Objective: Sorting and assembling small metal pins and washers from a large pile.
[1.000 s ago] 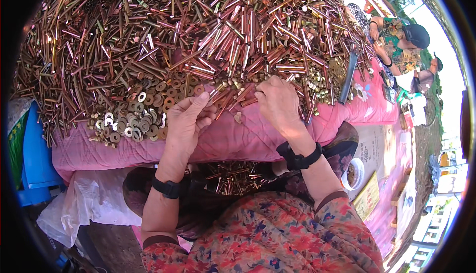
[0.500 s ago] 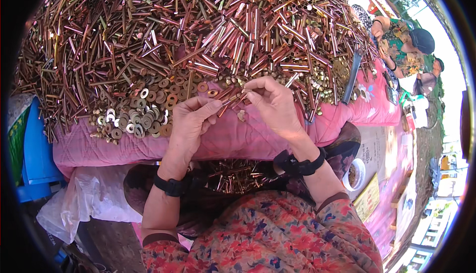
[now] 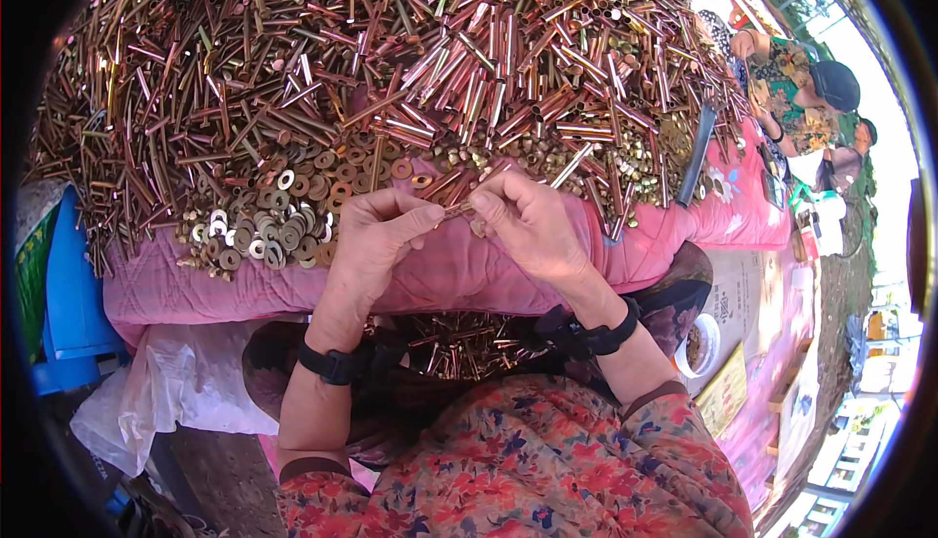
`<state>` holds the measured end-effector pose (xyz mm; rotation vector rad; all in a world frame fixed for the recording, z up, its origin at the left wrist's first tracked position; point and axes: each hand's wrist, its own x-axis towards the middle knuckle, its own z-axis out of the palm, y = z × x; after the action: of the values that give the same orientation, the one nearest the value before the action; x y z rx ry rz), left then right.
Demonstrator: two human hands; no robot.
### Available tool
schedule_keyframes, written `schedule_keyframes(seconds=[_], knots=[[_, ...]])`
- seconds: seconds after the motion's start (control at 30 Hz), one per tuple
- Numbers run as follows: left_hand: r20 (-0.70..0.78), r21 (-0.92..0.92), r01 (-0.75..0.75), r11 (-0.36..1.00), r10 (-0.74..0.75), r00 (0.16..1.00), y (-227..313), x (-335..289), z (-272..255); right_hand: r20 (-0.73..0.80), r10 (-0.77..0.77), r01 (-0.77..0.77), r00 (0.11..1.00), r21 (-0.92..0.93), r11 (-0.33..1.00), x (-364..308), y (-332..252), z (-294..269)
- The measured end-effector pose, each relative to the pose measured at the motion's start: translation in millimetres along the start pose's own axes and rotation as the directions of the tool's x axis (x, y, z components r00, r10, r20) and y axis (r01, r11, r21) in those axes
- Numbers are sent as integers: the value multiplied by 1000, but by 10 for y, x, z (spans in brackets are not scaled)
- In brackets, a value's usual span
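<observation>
Just above the pink quilt (image 3: 420,286), my two hands meet fingertip to fingertip at a slim coppery bolt (image 3: 456,211). My left hand (image 3: 369,240) pinches one end of it between thumb and forefinger. The thumb and fingers of my right hand (image 3: 532,225) close on the other end; any small part between them is hidden. Flat metal washers (image 3: 293,230) lie in a heap beside my left hand. Small brassy nuts (image 3: 625,172) are scattered beyond my right. Behind both hands spreads a large heap of coppery metal tubes and bolts (image 3: 469,79).
A dark flat bar (image 3: 696,157) lies at the heap's right. More metal pieces (image 3: 469,343) sit below the quilt's edge, between my legs. A white bucket (image 3: 700,344) stands right, a blue plastic container (image 3: 73,294) left. Another person (image 3: 806,108) works at the far right.
My right hand has moved slightly left and down, its fingertips closing onto the bolt's end near my left hand. My left hand has barely moved.
</observation>
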<state>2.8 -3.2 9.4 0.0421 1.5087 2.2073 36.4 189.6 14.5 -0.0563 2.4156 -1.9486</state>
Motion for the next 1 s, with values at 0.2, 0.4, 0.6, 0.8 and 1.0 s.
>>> schedule_keyframes(seconds=[0.2, 0.4, 0.6, 0.8, 1.0], knots=[[8, 88, 23, 996, -24, 1000, 21, 1, 8, 24, -105, 102, 994, 112, 988, 4, 62, 34], [-40, 100, -3, 995, 7, 999, 1, -1, 24, -6, -14, 14, 1000, -26, 1000, -18, -37, 5], [25, 86, 51, 995, -53, 998, -15, -6, -16, 1, 1, -1, 1000, -34, 999, -70, -64, -10], [29, 96, 47, 994, -50, 998, -15, -11, -4, 8, -6, 6, 1000, -34, 999, -81, -83, -9], [155, 294, 46, 955, -95, 983, 43, -50, -40, 82, 126, -131, 989, 66, 989, -90, -124, -46]])
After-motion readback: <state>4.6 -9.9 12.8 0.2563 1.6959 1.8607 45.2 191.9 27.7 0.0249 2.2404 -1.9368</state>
